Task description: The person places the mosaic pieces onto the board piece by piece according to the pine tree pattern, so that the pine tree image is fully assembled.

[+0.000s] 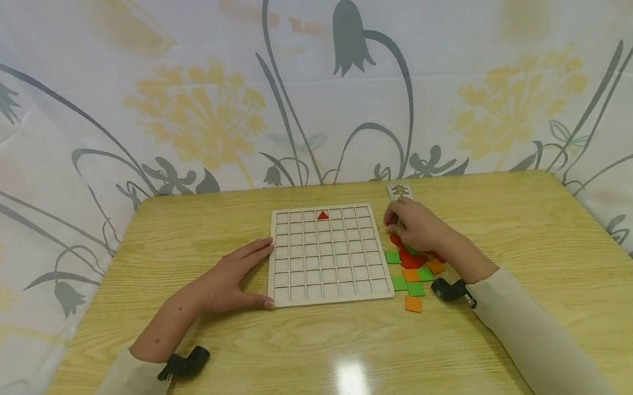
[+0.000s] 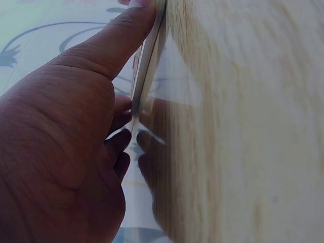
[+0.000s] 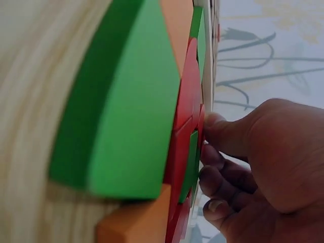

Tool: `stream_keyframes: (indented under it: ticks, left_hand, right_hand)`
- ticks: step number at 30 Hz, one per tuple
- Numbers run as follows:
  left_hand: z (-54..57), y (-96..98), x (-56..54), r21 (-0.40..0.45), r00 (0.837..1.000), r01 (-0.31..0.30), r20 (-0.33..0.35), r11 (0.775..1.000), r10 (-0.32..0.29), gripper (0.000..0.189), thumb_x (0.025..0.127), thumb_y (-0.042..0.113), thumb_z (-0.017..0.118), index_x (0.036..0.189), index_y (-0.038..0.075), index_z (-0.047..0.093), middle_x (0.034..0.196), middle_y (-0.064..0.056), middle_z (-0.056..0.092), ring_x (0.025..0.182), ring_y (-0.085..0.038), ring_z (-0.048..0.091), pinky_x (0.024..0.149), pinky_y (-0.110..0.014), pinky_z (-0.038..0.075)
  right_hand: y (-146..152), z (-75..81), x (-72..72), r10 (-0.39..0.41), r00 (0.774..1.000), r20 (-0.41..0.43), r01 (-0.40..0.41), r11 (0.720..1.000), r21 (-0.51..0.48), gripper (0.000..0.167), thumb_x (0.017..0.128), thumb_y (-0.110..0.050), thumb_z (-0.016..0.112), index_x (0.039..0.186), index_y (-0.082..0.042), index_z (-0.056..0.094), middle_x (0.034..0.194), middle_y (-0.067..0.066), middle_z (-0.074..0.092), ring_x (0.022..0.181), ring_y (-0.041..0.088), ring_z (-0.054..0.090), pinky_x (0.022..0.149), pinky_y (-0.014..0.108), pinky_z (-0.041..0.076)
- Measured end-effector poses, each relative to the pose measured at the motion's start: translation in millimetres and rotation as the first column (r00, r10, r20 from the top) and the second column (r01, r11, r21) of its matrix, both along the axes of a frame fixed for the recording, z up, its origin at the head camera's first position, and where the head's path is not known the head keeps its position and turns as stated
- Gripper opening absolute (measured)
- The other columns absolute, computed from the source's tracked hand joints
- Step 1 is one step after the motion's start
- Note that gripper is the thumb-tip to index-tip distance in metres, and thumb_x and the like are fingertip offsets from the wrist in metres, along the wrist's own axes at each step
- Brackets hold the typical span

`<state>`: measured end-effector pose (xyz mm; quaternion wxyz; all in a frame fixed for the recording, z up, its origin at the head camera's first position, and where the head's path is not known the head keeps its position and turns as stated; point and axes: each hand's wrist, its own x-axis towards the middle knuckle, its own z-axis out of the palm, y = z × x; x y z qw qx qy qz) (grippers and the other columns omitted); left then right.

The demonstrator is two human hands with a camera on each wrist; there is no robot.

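A pale square board [image 1: 327, 256] with a grid of recessed cells lies on the table, a red triangle [image 1: 323, 214] in its far row. Along the board's left edge, my left hand [image 1: 226, 283] rests with thumb and fingers spread, touching the rim; the left wrist view shows the thumb [image 2: 119, 40] against the board's side. To the board's right, my right hand [image 1: 416, 224] reaches over a pile of flat pieces, fingers curled. Its thumb and fingertips pinch a red piece [image 1: 395, 239] at the pile's far side. The hand partly hides that piece's shape.
Green squares [image 1: 415, 288], orange squares [image 1: 413, 305] and red pieces [image 1: 411, 258] lie loosely overlapping beside the board's right edge. A small printed card [image 1: 400, 191] lies behind the right hand. The wooden table [image 1: 291, 367] ends at a patterned cloth backdrop [image 1: 303, 92].
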<state>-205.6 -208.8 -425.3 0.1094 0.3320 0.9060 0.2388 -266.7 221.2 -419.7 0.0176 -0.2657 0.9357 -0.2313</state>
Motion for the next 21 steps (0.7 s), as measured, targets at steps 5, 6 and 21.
stream_keyframes:
  ticks: [5, 6, 21]
  left_hand:
    - [-0.4, -1.3, 0.1, 0.005, 1.0, 0.002, -0.003, 1.0, -0.002, 0.107, 0.09, 0.054, 0.083, 0.169, 0.008, 0.029, 0.176, -0.011, 0.021, 0.16, -0.041, 0.021, 0.124, -0.063, 0.028]
    - [-0.3, -1.5, 0.2, 0.006, 1.0, 0.001, -0.001, 1.0, -0.001, 0.107, 0.09, 0.054, 0.083, 0.169, 0.008, 0.029, 0.176, -0.011, 0.02, 0.16, -0.041, 0.021, 0.124, -0.062, 0.028]
    - [-0.6, -0.8, -1.4, 0.012, 1.0, 0.001, 0.008, 1.0, -0.001, 0.108, 0.089, 0.056, 0.083, 0.169, 0.008, 0.029, 0.176, -0.011, 0.021, 0.16, -0.041, 0.022, 0.124, -0.063, 0.029]
  right_hand:
    - [-3.3, -0.3, 0.7, -0.025, 0.999, -0.037, 0.026, 1.0, 0.011, 0.012, 0.104, -0.003, 0.067, 0.113, 0.004, 0.07, 0.11, 0.019, 0.064, 0.099, 0.037, 0.064, 0.09, 0.053, 0.056]
    - [-3.5, -0.5, 0.7, -0.026, 0.999, -0.045, 0.026, 1.0, 0.014, 0.011, 0.103, -0.003, 0.067, 0.112, 0.003, 0.07, 0.109, 0.019, 0.064, 0.099, 0.036, 0.065, 0.09, 0.053, 0.056]
    - [-3.2, -1.8, -1.4, -0.021, 0.999, -0.04, 0.023, 0.998, 0.051, 0.013, 0.105, -0.002, 0.063, 0.116, 0.006, 0.064, 0.112, 0.021, 0.06, 0.099, 0.036, 0.062, 0.093, 0.054, 0.054]
